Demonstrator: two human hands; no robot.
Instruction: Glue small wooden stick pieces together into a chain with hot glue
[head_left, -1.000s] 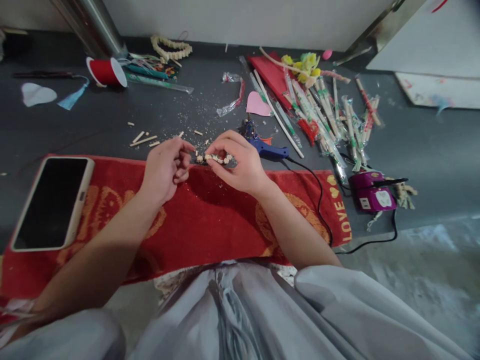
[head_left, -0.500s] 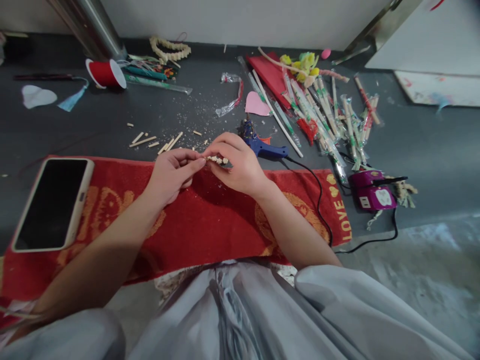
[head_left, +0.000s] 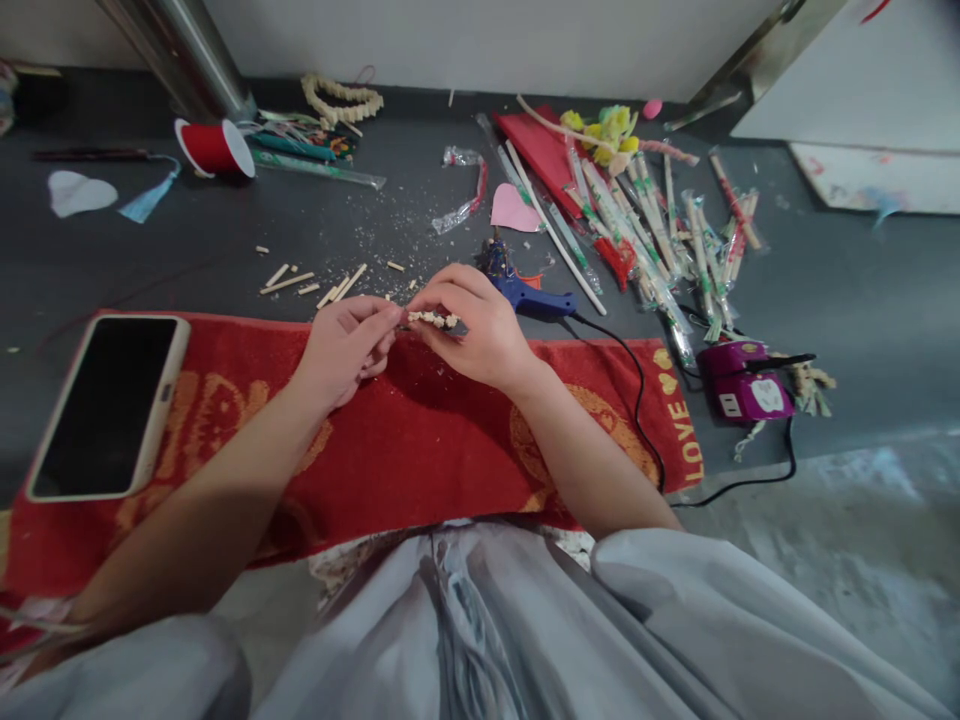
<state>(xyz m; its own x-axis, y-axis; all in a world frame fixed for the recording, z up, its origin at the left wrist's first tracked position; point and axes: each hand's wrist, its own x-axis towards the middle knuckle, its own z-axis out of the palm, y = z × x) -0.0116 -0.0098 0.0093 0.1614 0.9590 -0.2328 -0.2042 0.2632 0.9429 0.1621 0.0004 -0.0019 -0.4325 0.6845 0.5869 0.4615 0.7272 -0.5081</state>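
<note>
Over the past second the left hand (head_left: 343, 348) has come in from the left to meet the right hand (head_left: 487, 328), and the short sticks (head_left: 346, 284) it was covering now show. The right hand has hardly shifted.

The cream chain (head_left: 436, 320) is between the hands, at the far edge of the red towel (head_left: 420, 440). The right hand pinches its left end between thumb and forefinger, the palm rounded and open behind it. The left hand is closed, its thumb against the forefinger and the other fingers curled; its tips are at that same end of the chain, but I cannot tell whether they grip anything.

Just beyond the right hand, a blue glue gun (head_left: 536, 297) lies on the desk (head_left: 315, 215), its cord running to the right. A phone (head_left: 109, 405) rests on the towel's left end. Farther off are a red spool (head_left: 214, 148) at left, a pink heart (head_left: 516, 208) near the middle and a heap of wrapped sticks (head_left: 645, 220) at right.
</note>
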